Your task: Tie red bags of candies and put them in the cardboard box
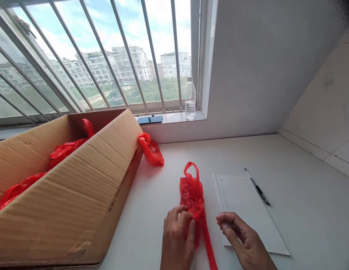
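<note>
A red plastic bag [193, 191] lies crumpled on the white table, with one handle loop standing at its far end and a long strip trailing towards me. My left hand [178, 234] is closed on its knotted middle, thumb and fingers pinching the film. To the right, apart from the bag, my right hand [240, 236] hovers over the near part of a white sheet of paper [247, 202]. Its fingers are curled, with thumb and forefinger drawn close together, and nothing shows between them.
A large cardboard box [87, 180] on the left contains several red bags [67, 150]. Against its far corner lies another knotted red bag [152, 150]. A black pen [257, 186] rests by the paper. On the sill are a phone [150, 119] and a water bottle [190, 99].
</note>
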A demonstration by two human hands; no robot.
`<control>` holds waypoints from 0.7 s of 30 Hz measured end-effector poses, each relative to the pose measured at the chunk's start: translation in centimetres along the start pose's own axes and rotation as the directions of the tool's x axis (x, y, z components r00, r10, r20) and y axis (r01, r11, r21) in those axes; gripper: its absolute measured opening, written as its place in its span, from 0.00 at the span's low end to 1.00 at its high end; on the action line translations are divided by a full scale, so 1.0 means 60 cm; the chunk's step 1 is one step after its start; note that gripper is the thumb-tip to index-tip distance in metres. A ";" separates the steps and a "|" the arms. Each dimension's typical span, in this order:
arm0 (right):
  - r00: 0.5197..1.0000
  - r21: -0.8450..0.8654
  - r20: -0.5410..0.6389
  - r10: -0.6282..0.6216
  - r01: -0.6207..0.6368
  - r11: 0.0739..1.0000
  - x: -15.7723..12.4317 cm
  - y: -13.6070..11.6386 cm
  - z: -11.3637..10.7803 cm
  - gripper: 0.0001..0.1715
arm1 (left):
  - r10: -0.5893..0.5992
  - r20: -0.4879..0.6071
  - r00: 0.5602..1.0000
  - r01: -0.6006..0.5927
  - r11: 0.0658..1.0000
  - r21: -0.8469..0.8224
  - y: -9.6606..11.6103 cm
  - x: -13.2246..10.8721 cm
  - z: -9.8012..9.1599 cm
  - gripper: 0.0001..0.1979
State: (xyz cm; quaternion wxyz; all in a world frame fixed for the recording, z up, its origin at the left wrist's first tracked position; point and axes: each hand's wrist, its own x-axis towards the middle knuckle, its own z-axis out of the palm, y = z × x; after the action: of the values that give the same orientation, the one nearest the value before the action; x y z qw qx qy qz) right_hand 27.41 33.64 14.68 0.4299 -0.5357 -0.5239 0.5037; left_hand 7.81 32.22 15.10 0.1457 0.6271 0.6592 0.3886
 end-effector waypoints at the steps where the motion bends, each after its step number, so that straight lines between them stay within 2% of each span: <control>1: 1.000 -0.003 0.008 0.007 -0.007 1.000 0.002 0.001 -0.003 0.22 | -0.007 -0.009 1.000 0.007 1.000 -0.004 -0.005 -0.004 -0.005 0.09; 5: 0.997 -0.018 0.069 0.045 -0.044 0.999 0.008 0.003 -0.011 0.25 | -0.034 -0.056 0.998 0.033 0.999 -0.015 -0.025 -0.019 -0.022 0.10; 9: 0.992 -0.027 0.110 0.053 -0.050 0.998 0.008 -0.003 -0.010 0.24 | 0.009 -0.114 0.993 -0.009 1.000 0.002 -0.035 -0.030 -0.023 0.10; 13: 0.975 -0.019 0.208 0.080 -0.077 0.997 0.005 -0.014 -0.003 0.21 | 0.073 -0.062 0.995 -0.072 0.997 0.017 -0.041 -0.037 -0.013 0.15; 16: 0.973 -0.025 0.221 0.073 -0.069 0.997 0.003 -0.022 0.001 0.20 | 0.095 -0.056 0.994 -0.094 0.995 0.022 -0.044 -0.039 -0.009 0.11; 21: 0.973 -0.018 0.216 0.080 -0.078 0.997 0.004 -0.029 0.000 0.17 | 0.045 -0.034 0.998 -0.046 0.999 -0.013 -0.048 -0.042 -0.018 0.09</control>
State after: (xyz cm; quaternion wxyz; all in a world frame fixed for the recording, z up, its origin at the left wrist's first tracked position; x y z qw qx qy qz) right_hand 27.17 34.04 16.35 0.3473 -0.5001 -0.5482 0.5734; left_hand 5.48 29.76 13.06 0.1300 0.6344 0.6444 0.4067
